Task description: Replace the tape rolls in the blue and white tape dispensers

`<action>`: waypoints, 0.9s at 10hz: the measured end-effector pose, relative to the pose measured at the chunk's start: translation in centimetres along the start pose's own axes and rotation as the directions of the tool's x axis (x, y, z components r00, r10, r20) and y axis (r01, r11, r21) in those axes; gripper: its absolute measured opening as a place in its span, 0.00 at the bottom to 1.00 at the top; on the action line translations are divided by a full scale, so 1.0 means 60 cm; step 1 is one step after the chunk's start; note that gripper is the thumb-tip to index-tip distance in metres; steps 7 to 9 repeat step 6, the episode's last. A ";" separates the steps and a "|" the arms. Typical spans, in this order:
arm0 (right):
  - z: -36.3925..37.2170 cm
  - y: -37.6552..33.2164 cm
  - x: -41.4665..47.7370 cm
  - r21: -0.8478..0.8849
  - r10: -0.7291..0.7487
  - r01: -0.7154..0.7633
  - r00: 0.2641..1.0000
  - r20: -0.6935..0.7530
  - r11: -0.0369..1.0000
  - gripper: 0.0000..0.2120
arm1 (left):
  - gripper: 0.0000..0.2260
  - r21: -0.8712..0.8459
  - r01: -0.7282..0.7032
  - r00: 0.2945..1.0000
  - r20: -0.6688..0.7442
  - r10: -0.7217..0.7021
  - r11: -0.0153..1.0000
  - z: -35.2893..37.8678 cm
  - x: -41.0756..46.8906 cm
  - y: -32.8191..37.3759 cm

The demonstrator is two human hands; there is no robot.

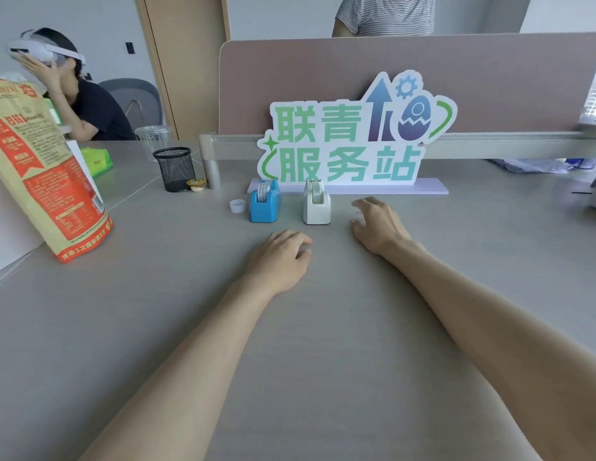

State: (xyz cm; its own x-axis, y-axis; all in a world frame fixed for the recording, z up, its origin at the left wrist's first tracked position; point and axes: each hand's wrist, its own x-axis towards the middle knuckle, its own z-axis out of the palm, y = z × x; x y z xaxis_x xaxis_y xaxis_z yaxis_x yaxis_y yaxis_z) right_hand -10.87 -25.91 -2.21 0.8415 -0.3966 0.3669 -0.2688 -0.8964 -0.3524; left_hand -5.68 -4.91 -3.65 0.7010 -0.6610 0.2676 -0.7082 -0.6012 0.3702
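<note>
A blue tape dispenser (264, 202) and a white tape dispenser (316, 202) stand side by side on the grey desk, each with a tape roll seated in it. My left hand (279, 257) rests on the desk just in front of the gap between them, fingers curled loosely, holding nothing. My right hand (376, 224) lies to the right of the white dispenser, fingers spread, a short gap from it and holding nothing. A small white ring-shaped core (237, 205) sits on the desk left of the blue dispenser.
A green-lettered sign on a lilac base (353, 189) stands right behind the dispensers. A black mesh pen cup (174, 169) and a small round item (196, 185) sit at the back left. A tall red-printed paper bag (43, 174) leans at the left. People sit beyond the divider panel (489, 84).
</note>
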 end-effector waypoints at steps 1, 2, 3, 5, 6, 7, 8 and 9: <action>0.008 0.000 0.027 0.020 0.007 -0.007 1.000 0.011 1.000 0.20 | 0.15 0.021 0.000 1.000 -0.019 0.000 1.000 0.003 0.003 -0.001; 0.010 0.002 0.040 0.063 0.059 -0.061 0.998 0.035 0.996 0.21 | 0.14 0.022 0.000 1.000 -0.014 0.000 1.000 0.002 0.004 -0.001; 0.009 0.001 0.034 0.122 0.120 -0.124 0.992 0.044 0.985 0.20 | 0.15 0.016 0.004 1.000 -0.002 -0.004 1.000 0.002 0.005 -0.001; 0.006 -0.005 -0.028 0.075 0.081 -0.083 0.996 0.037 0.994 0.20 | 0.17 0.039 0.011 0.999 0.047 -0.013 0.999 -0.001 -0.002 0.008; 0.002 -0.013 -0.057 0.049 0.088 -0.091 0.994 0.068 0.995 0.18 | 0.17 0.009 0.036 0.997 0.067 -0.036 0.999 -0.006 -0.002 0.007; 0.002 -0.013 -0.057 0.049 0.088 -0.091 0.994 0.068 0.995 0.18 | 0.17 0.009 0.036 0.997 0.067 -0.036 0.999 -0.006 -0.002 0.007; 0.002 -0.013 -0.057 0.049 0.088 -0.091 0.994 0.068 0.995 0.18 | 0.17 0.009 0.036 0.997 0.067 -0.036 0.999 -0.006 -0.002 0.007; 0.002 -0.013 -0.057 0.049 0.088 -0.091 0.994 0.068 0.995 0.18 | 0.17 0.009 0.036 0.997 0.067 -0.036 0.999 -0.006 -0.002 0.007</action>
